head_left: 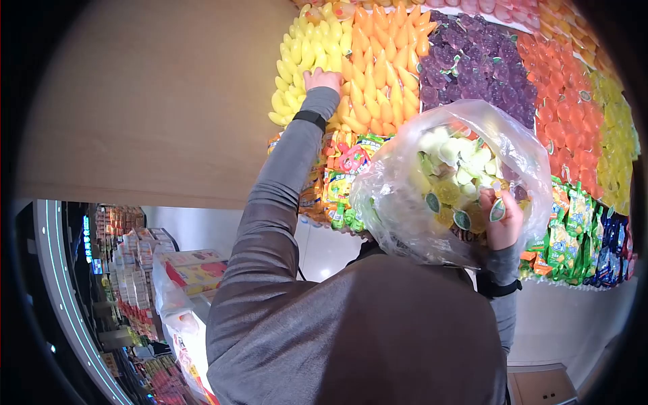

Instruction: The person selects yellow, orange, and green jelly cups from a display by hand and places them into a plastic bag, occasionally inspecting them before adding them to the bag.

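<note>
Clear plastic bag (391, 196) apparently held steady by right hand (505, 223); yellow banana-shaped sweets (309, 48) touched by left hand (323, 79), grip unclear.

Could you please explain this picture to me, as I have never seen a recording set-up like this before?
There is no machine here, just the bare left hand and right hand of whoever wears the camera. That head camera took this single view, looking forward and down, so the grey sleeve is the wearer's.

In front lie blocks of yellow pieces, orange pieces, purple pieces and more colours, with bright packets along the near edge.

The left hand is at the yellow pieces; whether it holds one is hidden. The right hand is at the open, see-through bag, which contains pale pieces; its exact grip is unclear.
</note>
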Motion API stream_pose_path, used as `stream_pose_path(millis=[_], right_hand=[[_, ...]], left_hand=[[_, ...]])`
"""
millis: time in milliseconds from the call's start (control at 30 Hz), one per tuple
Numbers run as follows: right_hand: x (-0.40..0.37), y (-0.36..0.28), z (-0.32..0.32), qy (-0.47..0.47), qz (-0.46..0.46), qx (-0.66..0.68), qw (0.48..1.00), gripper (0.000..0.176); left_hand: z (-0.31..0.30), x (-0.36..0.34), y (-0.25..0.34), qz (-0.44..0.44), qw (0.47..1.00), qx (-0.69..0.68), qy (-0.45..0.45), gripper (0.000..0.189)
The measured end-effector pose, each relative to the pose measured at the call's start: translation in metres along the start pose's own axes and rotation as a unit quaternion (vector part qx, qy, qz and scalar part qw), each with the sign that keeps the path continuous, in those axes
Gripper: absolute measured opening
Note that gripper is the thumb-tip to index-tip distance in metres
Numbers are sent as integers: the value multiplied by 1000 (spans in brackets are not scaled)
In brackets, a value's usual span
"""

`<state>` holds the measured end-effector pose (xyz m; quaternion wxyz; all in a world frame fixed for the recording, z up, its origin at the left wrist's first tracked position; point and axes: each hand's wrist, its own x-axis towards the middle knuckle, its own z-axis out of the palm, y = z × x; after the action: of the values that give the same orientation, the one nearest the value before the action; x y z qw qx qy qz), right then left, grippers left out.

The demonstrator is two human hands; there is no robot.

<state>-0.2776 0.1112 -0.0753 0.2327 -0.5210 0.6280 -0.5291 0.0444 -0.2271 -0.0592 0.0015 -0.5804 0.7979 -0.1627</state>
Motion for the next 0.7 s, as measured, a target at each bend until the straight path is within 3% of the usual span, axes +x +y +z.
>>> stream_pose_path(millis=[67,200,300,333,433,467,567,700], right_hand=[[-1,-1,-2,-3,7,-3,1000,9],[0,-2,-4,-4,34,42,999,8],[1,-8,-6,4,46,57,997,8],[0,-9,-7,4,51,56,997,8],[0,-7,-5,10,29,51,998,8],[-1,-6,-4,10,31,50,998,8],[-1,-1,0,9,38,59,998,7],[-4,4,4,10,56,81,995,7]], left_hand=[[-11,0,-12,-78,995,-19,-58,10],[-11,10,-13,-81,986,-36,-138,11],[-14,4,-5,-70,990,-50,-115,13],[-9,0,-9,-22,999,-40,-14,17],[-23,-20,-3,-14,989,-140,48,17],[-6,-23,-10,34,979,-197,25,20],[11,-50,5,24,979,-199,-38,24],[3,-62,5,-48,971,-232,-42,31]])
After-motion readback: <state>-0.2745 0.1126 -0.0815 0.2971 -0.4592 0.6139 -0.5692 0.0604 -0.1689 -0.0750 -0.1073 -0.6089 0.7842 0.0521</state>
